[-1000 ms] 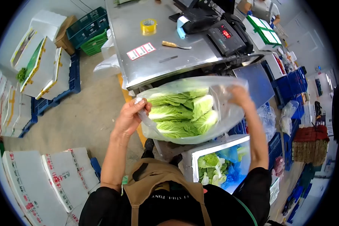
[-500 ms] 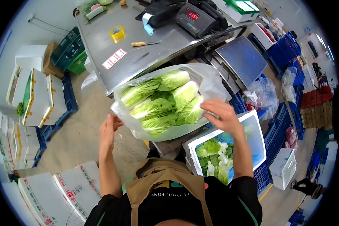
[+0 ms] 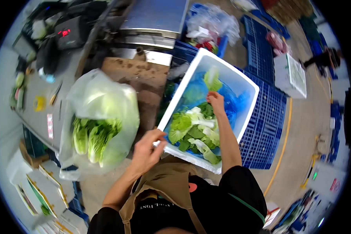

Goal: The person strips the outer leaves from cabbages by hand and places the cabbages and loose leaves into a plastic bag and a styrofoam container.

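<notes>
My right hand (image 3: 216,103) reaches into a white foam box (image 3: 230,64), fingers bent together at the near tip of a pale green cabbage leaf (image 3: 212,80); whether they grip it I cannot tell. Loose cabbage leaves (image 3: 197,130) and blue plastic film (image 3: 231,101) lie inside. My left hand (image 3: 148,147) is at the box's near left corner, fingers apart and bent, holding nothing; contact with the rim is unclear. To its left stands a clear plastic bag (image 3: 123,99) of napa cabbages (image 3: 97,140), its film partly folded over them.
A steel table (image 3: 39,126) at left carries yellow tape (image 3: 39,103), a knife (image 3: 55,93), a label sheet (image 3: 50,126) and a scale display (image 3: 68,33). Blue pallets (image 3: 263,124) lie right of the box. A person (image 3: 325,58) is far off at right.
My view has turned right, toward the foam box. My right hand has left the bagged cabbages and entered the box. My left hand has come to the box's near left corner.
</notes>
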The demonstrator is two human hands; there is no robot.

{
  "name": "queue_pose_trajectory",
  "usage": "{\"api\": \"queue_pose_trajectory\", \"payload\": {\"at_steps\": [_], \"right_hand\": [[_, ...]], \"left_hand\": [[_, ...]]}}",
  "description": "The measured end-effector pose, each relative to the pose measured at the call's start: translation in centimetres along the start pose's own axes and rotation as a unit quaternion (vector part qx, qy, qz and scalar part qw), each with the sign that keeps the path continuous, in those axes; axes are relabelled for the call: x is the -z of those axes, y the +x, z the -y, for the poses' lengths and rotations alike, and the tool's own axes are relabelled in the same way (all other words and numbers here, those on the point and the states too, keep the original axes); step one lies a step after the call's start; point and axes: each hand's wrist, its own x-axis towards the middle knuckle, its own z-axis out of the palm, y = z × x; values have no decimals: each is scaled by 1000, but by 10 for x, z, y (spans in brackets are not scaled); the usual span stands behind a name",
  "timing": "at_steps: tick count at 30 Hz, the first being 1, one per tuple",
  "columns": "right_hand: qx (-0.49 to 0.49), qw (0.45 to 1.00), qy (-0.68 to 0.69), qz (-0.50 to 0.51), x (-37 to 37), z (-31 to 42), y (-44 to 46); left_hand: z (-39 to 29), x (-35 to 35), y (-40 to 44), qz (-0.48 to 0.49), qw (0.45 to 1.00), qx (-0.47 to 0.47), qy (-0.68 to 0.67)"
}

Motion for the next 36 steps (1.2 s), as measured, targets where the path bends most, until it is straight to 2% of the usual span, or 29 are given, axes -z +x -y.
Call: {"api": "queue_pose_trajectory", "payload": {"at_steps": [2, 3, 6, 7, 10, 11, 12, 13, 15, 16, 17, 20, 21, 24, 27, 30, 31, 34, 36], "right_hand": [[-40, 998, -57, 8, 7, -29, 17], [-7, 993, -117, -29, 7, -44, 25], [-29, 974, -224, -5, 19, -42, 43], [-6, 974, -212, -79, 24, -55, 50], [-186, 962, -53, -190, 39, -86, 73], [-175, 961, -110, -183, 43, -143, 95], [-194, 965, -120, -129, 43, -151, 100], [-214, 964, -106, -120, 39, -150, 101], [-254, 957, -104, -95, 29, -130, 100], [-275, 951, -118, -80, 24, -113, 96], [-295, 944, -131, -62, 20, -106, 96], [-331, 935, -74, -107, 5, -170, 123], [-310, 938, -104, -118, -1, -186, 131], [-334, 929, -104, -122, -6, -185, 133], [-339, 907, -124, -217, -9, -139, 109], [-112, 956, 64, -262, 2, -161, 82], [-124, 950, 86, -275, 7, -125, 64], [-94, 938, 144, -300, 18, -101, 19], [-37, 932, 186, -310, 22, -81, -9]], "left_hand": [[34, -54, 40, 127, 991, -37, 14], [48, -80, 57, 162, 985, -45, 37], [98, -150, 117, 303, 948, -58, 80], [109, -173, 134, 314, 946, -40, 62], [167, -253, 186, 346, 935, -42, 62], [191, -274, 202, 356, 930, -51, 71], [216, -290, 222, 334, 935, -61, 102], [232, -301, 240, 310, 939, -70, 133], [247, -299, 273, 187, 951, 70, 235], [228, -279, 289, 140, 963, 74, 218], [237, -268, 298, 55, 969, 31, 237], [203, -220, 306, 145, 973, 59, 167], [195, -213, 304, 155, 974, 80, 143], [174, -199, 286, 164, 974, 130, 86], [167, -195, 276, 128, 981, 138, 55], [179, -191, 265, 87, 989, 120, 31], [174, -189, 262, 83, 988, 124, 29], [157, -185, 252, 81, 989, 125, 3], [144, -178, 245, 84, 988, 127, -8]]}}
